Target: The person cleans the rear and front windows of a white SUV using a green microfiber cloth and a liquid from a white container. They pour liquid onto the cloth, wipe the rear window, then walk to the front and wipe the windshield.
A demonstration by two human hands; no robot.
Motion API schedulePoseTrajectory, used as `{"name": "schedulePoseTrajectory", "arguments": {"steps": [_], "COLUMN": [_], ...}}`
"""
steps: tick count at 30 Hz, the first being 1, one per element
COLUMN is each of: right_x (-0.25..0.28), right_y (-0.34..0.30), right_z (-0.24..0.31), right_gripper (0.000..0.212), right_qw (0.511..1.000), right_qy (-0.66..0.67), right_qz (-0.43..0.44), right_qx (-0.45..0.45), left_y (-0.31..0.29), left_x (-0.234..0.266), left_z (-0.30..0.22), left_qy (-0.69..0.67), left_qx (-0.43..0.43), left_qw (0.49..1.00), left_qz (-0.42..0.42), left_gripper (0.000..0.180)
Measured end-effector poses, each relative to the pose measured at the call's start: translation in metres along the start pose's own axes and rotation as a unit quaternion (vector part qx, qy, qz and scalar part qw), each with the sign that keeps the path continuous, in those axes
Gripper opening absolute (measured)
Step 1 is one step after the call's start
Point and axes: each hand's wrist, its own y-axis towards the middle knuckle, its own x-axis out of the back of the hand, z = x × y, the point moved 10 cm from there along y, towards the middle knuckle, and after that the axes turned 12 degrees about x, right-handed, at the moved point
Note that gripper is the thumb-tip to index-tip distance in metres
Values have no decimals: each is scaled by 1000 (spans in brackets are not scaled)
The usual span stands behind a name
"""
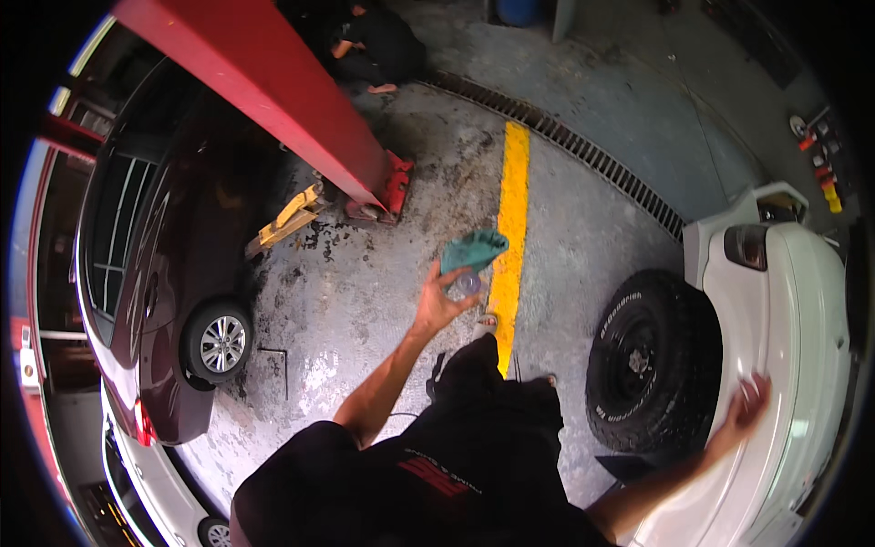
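Observation:
My left hand [439,303] is raised in front of me, fingers curled around a clear, round-ended plastic container [468,283], perhaps a small bottle. A bunched green cloth [476,249] sits against the same hand, just beyond the container. On my right, my right hand [749,403] is at the white vehicle's body [802,319], fingers stretched out and a little blurred. It appears to rest on the panel, and I see nothing in it. A large black off-road tyre on a dark wheel [635,362] stands between me and that vehicle's side.
A dark maroon car [164,264] stands at the left, beside a red lift post [273,91] with a yellow arm [290,219]. A yellow floor line [512,191] runs ahead towards a drain grate [583,150]. Another person [387,46] crouches at the far left.

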Motion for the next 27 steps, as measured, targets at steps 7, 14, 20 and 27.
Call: {"name": "schedulePoseTrajectory", "arguments": {"steps": [7, 14, 20, 27], "right_x": [-365, -480, -523, -579], "right_y": [-6, 7, 58, 129], "right_z": [96, 98, 87, 62], "right_gripper": [83, 47, 39, 46], "right_qw": [907, 798, 693, 648], "right_qy": [257, 502, 650, 671], "right_qz": [330, 291, 184, 260], "right_qx": [55, -161, -253, -249], "left_y": [65, 130, 206, 283], "left_x": [57, 53, 40, 29], "left_z": [-152, -210, -211, -241], "left_qy": [-13, -132, -112, -151], "left_qx": [-165, -163, -169, -171], "left_qw": [973, 931, 930, 904], "left_qz": [164, 300, 306, 363], "left_gripper": [56, 57, 58, 61]}}
